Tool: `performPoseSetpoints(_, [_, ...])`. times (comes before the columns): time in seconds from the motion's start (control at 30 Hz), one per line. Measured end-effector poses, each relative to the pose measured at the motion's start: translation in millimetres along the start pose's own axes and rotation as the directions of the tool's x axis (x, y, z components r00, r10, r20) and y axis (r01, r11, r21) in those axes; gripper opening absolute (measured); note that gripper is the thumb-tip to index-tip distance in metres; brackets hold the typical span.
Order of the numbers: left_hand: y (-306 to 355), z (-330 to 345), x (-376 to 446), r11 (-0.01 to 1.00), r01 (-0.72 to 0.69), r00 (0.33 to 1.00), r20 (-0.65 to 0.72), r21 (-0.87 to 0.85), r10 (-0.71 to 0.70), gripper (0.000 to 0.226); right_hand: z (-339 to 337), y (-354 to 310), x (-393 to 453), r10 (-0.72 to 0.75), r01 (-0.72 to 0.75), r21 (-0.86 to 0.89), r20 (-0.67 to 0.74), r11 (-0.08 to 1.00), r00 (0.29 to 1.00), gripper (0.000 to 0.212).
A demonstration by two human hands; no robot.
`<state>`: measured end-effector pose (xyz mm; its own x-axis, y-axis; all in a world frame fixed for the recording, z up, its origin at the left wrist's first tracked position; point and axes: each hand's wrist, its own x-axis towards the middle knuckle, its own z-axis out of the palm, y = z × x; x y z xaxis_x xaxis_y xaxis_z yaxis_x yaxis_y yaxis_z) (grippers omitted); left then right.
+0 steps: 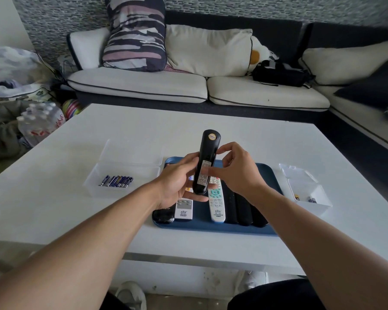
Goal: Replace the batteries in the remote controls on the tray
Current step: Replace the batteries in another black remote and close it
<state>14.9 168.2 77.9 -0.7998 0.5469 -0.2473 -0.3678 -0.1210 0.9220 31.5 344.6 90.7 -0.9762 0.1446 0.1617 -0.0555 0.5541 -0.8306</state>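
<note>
Now the left hand (pixel 179 182) grips the black remote (pixel 205 162) by its low end above the blue tray (pixel 264 229), back side up and long way pointing off, while the right hand (pixel 238 171) pinches near its middle, maybe on the battery lid.

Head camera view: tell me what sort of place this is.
Most likely a home living room. A corner sofa with loose cushions runs along the far wall, a patterned pillow leans on it, and the person works at a low white coffee table.
</note>
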Motion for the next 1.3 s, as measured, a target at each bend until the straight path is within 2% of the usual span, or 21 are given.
performPoseSetpoints(0.07, [0.9,1.4,0.7,1.000,-0.015,1.000,-0.017,0.007,0.015,0.032,-1.3,0.4,-0.2,0.002,-0.003,-0.018,-0.009,1.000,1.000,0.050])
performPoseSetpoints(0.3, [-6.5,-0.2,6.3,0.998,-0.023,0.994,-0.108,-0.050,0.018,0.029,-1.3,0.1,-5.6,-0.125,0.132,-0.138,0.059,0.982,0.990,0.014])
performPoseSetpoints(0.43, [-3.9,-2.8,11.5,0.967,-0.020,0.989,-0.150,-0.252,-0.019,0.026,-3.5,0.7,-7.8,-0.180,0.188,-0.177,0.061,0.966,0.982,0.006])
performPoseSetpoints(0.5, [-2.9,-6.3,15.4,0.964,-0.018,0.980,-0.197,-0.264,-0.035,0.018,-4.9,1.7,-8.0,-0.212,0.218,-0.181,0.049,0.959,0.976,0.004])
performPoseSetpoints(0.57, [-4.3,-8.1,17.3,0.963,-0.024,0.966,-0.254,-0.269,-0.047,0.021,-5.6,1.9,-8.8,-0.251,0.257,-0.178,0.057,0.950,0.966,0.005])
performPoseSetpoints(0.67, [-6.4,-8.9,18.0,0.954,-0.023,0.957,-0.281,-0.298,-0.065,0.022,-4.1,0.7,-13.3,-0.308,0.333,-0.192,0.149,0.923,0.939,0.012])
performPoseSetpoints(0.77, [-6.5,-9.3,19.3,0.927,-0.021,0.954,-0.285,-0.373,-0.093,0.032,0.8,0.0,-18.2,-0.352,0.402,-0.227,0.233,0.887,0.907,0.028])
performPoseSetpoints(0.87, [-5.7,-7.0,20.0,0.924,0.026,0.945,-0.292,-0.381,-0.147,0.035,6.5,1.7,-20.1,-0.390,0.490,-0.363,0.315,0.793,0.865,0.047])
performPoseSetpoints(0.93, [-6.6,-4.6,19.9,0.926,0.059,0.946,-0.276,-0.372,-0.171,0.031,9.8,2.5,-20.5,-0.419,0.537,-0.430,0.343,0.726,0.841,0.047])
performPoseSetpoints(1.03, [-6.1,-3.4,17.9,0.962,0.083,0.950,-0.272,-0.261,-0.155,0.033,11.1,3.3,-18.1,-0.490,0.565,-0.447,0.282,0.694,0.825,0.032])
performPoseSetpoints(1.1, [-7.4,-2.4,17.5,0.988,0.083,0.937,-0.327,-0.126,-0.121,0.034,6.4,2.9,-14.6,-0.461,0.497,-0.442,0.195,0.747,0.866,0.026])
performPoseSetpoints(1.13, [-10.1,-4.8,18.3,0.997,0.078,0.922,-0.383,0.018,-0.065,0.032,3.4,4.0,-12.4,-0.433,0.455,-0.441,0.156,0.774,0.888,0.026])
performPoseSetpoints(1.17, [-14.0,-9.9,20.1,0.967,0.078,0.905,-0.424,0.242,0.033,0.030,0.2,5.7,-10.8,-0.403,0.417,-0.438,0.130,0.796,0.906,0.027])
performPoseSetpoints(1.2, [-19.2,-16.9,21.0,0.866,0.083,0.895,-0.419,0.494,0.153,0.030,-2.3,8.1,-10.0,-0.371,0.386,-0.440,0.124,0.811,0.920,0.027])
performPoseSetpoints(1.23, [-23.7,-23.6,20.3,0.702,0.093,0.899,-0.362,0.706,0.246,0.033,-3.4,11.0,-9.9,-0.342,0.365,-0.448,0.134,0.816,0.930,0.027])
performPoseSetpoints(1.27, [-27.8,-29.6,19.6,0.539,0.108,0.913,-0.297,0.836,0.279,0.038,-3.4,13.7,-10.6,-0.310,0.348,-0.463,0.158,0.816,0.938,0.028])
performPoseSetpoints(1.3, [-32.3,-35.0,19.7,0.425,0.126,0.934,-0.251,0.896,0.254,0.044,-1.8,16.8,-11.3,-0.280,0.338,-0.479,0.192,0.810,0.941,0.031])
